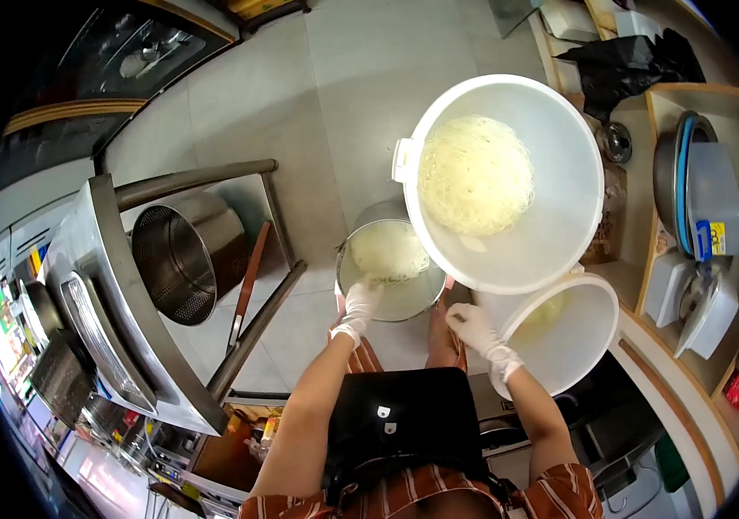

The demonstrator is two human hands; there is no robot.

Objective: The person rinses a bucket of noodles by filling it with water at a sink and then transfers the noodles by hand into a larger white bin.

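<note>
My left hand (361, 306), in a thin white glove, reaches over the near rim of a round metal pot (402, 303). Its fingertips are at the edge of a clump of thin pale noodles (390, 250) in the pot, and whether they grip any strands is hidden. To the right of the pot, my right hand (475, 325), gloved too, hovers with curled fingers beside a smaller white bucket (580, 347). I see nothing clearly held in it. A large white bucket (560, 194) stands beyond, with a big round mass of similar noodles (476, 175) inside.
Left, a steel stand (149, 305) has a perforated metal basket (230, 243) and long tongs (252, 279) at its lower level. Wooden shelves (655, 272) on the right hold basins (716, 194), white containers (700, 318) and a black plastic bag (629, 61). Grey tiles (259, 97) cover the floor.
</note>
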